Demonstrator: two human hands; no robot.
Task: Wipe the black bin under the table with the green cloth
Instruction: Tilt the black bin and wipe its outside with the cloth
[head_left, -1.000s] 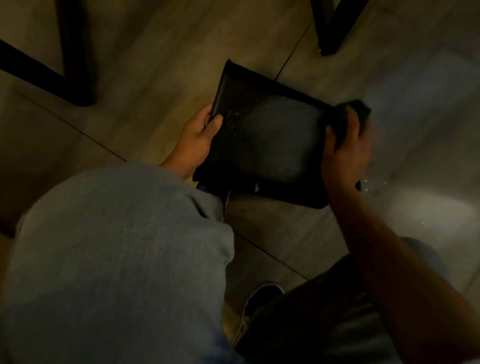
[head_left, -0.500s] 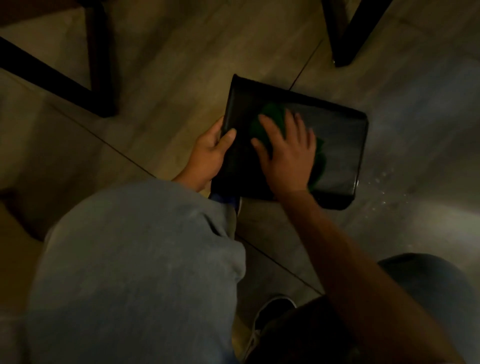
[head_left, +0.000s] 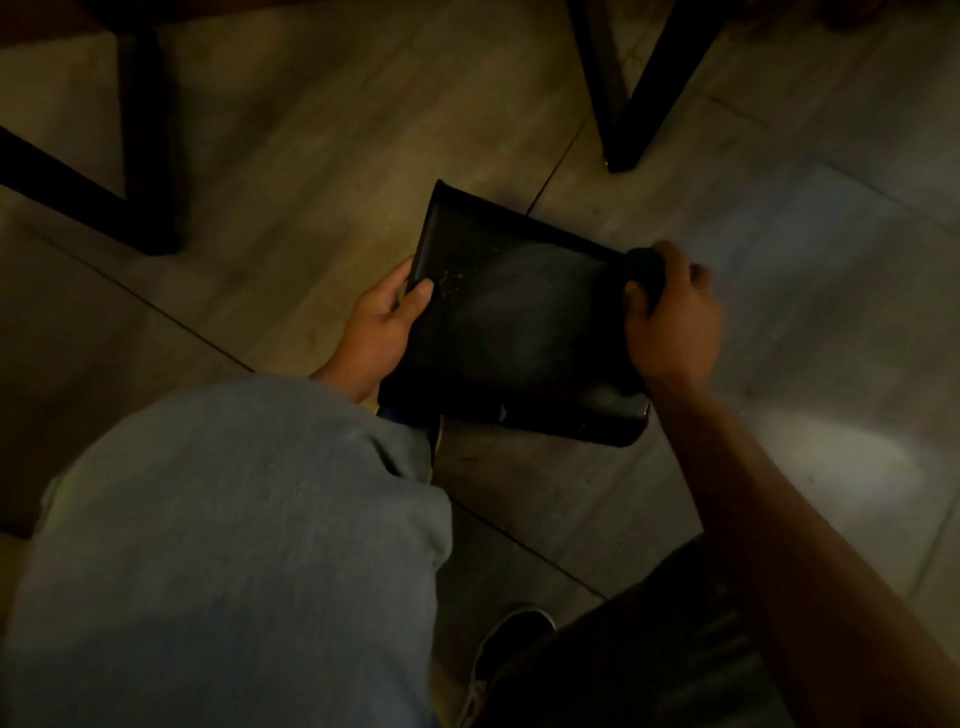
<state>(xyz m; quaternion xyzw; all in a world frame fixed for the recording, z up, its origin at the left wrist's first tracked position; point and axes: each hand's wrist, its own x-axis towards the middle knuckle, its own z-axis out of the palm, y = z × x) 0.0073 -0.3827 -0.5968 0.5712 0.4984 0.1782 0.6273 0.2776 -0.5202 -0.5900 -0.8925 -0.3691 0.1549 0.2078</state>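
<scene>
Bin (head_left: 519, 332) | left hand (head_left: 382, 322) grips left edge | right hand (head_left: 672, 317) clutches cloth (head_left: 644, 270), right edge

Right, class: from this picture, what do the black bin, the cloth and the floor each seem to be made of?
Black bin: probably smooth plastic, going by the soft sheen on its flat side and its rounded corners.
Cloth: soft fabric, bunched in the right hand; it looks dark here.
Floor: matte tiles or planks with a wood-grain look, going by the streaks and thin joint lines.
</scene>
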